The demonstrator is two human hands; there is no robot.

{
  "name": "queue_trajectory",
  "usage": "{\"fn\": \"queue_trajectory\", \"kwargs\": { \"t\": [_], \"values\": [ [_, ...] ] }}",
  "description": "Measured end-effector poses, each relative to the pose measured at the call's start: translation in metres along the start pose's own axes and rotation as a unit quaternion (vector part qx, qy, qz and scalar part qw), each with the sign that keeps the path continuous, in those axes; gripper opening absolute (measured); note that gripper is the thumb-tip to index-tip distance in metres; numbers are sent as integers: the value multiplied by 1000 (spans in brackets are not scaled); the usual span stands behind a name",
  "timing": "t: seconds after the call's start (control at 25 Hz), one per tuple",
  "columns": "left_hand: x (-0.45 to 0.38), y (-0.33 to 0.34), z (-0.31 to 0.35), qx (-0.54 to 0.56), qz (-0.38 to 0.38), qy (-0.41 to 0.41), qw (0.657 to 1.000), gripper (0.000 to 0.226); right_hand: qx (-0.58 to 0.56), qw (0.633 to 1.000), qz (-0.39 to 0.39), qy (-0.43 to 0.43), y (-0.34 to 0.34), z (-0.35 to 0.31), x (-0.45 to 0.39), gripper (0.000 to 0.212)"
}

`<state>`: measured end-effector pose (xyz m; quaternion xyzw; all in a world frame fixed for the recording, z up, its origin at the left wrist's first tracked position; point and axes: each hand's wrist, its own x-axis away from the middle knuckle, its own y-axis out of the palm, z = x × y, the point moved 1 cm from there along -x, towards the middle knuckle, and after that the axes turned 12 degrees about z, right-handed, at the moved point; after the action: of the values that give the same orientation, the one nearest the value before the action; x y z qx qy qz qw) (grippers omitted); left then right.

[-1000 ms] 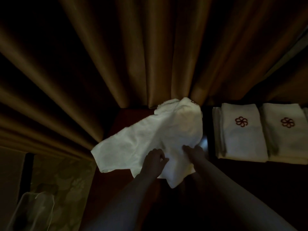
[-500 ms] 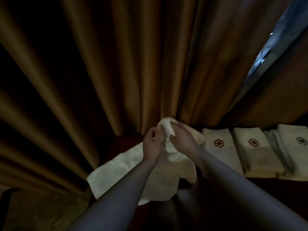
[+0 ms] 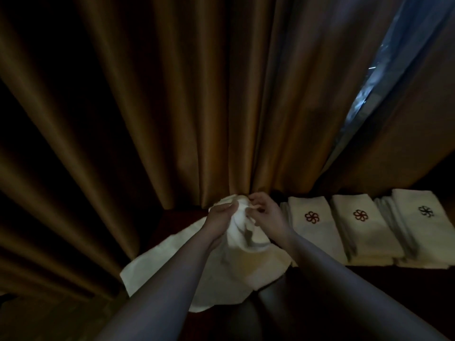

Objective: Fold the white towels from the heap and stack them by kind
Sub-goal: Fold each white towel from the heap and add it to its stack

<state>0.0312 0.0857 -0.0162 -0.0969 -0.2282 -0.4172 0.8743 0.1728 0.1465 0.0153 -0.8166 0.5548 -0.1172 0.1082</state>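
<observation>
i see my left hand [image 3: 222, 215] and right hand [image 3: 264, 212] each keep a pinching grip on one loose towel [image 3: 221, 271], likely hunting corners to fold, beside three folded stacks [image 3: 317, 232].

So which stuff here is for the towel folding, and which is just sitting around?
For the job:
- loose white towel, gripped by the left hand and pinched by the right hand
- folded stacks: two with red flower marks, one with a dark mark

Just there:
- brown curtain
- dark tabletop
</observation>
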Motion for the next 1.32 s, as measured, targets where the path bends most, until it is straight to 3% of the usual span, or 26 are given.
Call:
{"fn": "queue_trajectory", "kwargs": {
  "t": [0.08, 0.2, 0.32, 0.4, 0.48, 0.6, 0.72, 0.88, 1.0, 1.16, 1.32],
  "values": [
    [6, 2, 8, 6, -11, -5, 1000, 35, -5, 1000, -7, -13, -2, -2, -1, 21],
    [16, -5, 27, 1, -40, 5, 999, 37, 33, 998, -17, -59, -9, -17, -3, 8],
    [24, -12, 46, -4, -58, 11, 998, 39, 77, 992, -85, -59, -15, -33, -2, 12],
    [28, -13, 61, -23, -73, 23, 997, 41, 107, 986, -115, -58, -18, -43, 1, 2],
    [31, -13, 78, -53, -92, 48, 993, 43, 65, 990, -119, -36, -23, -55, 4, 11],
    [38, -10, 106, -93, -86, 95, 987, 42, -32, 996, -87, 10, -38, -78, 4, 15],
    [43, 0, 122, -128, -26, 140, 981, 32, -51, 998, -38, 23, -50, -97, 3, 18],
    [47, 15, 113, -128, 57, 311, 940, 15, -58, 997, 34, 43, -62, -121, 11, 19],
    [63, 21, 94, -133, -7, 368, 920, 18, -95, 992, 38, 74, -70, -130, 12, 17],
    [78, 15, 82, -90, -77, 324, 939, 16, -106, 986, 53, 119, -78, -127, 9, 28],
    [87, 13, 81, -165, -123, 326, 923, 40, -98, 984, 54, 140, -82, -121, 7, 27]
  ]
}}
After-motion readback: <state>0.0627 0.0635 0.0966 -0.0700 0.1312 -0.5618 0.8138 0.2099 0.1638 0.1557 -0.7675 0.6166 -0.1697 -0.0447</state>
